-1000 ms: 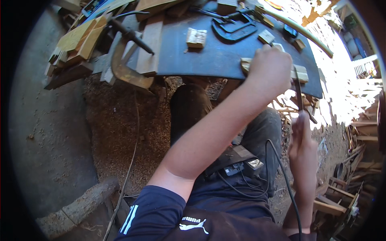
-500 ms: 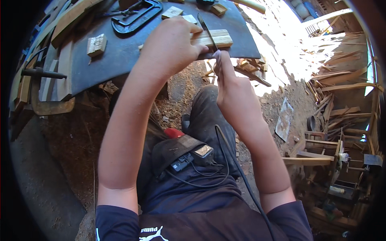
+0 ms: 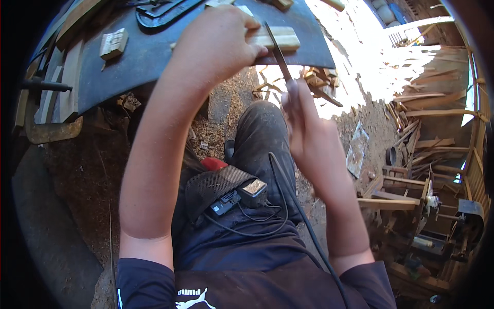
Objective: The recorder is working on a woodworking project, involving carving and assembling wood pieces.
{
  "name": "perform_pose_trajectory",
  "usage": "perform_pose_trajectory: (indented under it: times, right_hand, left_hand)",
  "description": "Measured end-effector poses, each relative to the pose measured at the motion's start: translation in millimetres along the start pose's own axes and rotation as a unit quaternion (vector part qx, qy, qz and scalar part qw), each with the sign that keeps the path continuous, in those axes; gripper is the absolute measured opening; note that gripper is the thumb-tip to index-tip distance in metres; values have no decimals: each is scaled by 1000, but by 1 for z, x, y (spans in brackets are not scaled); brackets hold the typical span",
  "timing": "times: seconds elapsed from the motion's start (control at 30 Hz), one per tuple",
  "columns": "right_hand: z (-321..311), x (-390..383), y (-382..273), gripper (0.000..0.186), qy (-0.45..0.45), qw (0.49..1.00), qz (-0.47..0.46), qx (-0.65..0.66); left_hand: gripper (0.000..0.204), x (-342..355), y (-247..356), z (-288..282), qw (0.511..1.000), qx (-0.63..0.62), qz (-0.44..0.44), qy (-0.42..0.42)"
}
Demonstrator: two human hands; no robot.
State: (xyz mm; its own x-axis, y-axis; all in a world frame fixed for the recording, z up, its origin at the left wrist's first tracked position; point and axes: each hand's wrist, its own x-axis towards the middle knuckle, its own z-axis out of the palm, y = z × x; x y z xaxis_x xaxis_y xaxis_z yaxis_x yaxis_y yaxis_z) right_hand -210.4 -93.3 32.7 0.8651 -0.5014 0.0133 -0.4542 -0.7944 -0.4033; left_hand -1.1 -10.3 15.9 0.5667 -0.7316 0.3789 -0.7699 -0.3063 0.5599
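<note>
While the left hand [image 3: 231, 36] pinches a sideways wood stick [image 3: 285, 39], the curled right hand [image 3: 311, 121] holds a blade [image 3: 278, 54] across it.

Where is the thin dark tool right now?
Head view, upper middle, slightly right: the thin dark tool extends from the right hand across the pale wood piece.

Worn on my head, the wide fisheye camera faces steeply down: my dark short-sleeved fabric shirt [image 3: 257, 286] lies nearest, along the lower edge, my bare left hand [image 3: 224, 38] and bare right hand [image 3: 313, 131] farther out, the flat blue-grey table [image 3: 141, 56] cut off above.
</note>
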Motion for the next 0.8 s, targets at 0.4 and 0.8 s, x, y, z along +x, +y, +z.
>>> perform_pose_trajectory:
  times: [0.4, 0.8]
  right_hand:
    - [-19, -91, 72, 50, 17, 999, -44, 17]
    - [131, -74, 134, 41, 70, 997, -8, 9]
  left_hand:
    - [47, -5, 0, -6, 1000, 18, 9, 5]
    - [43, -10, 36, -9, 973, 228, -34, -10]
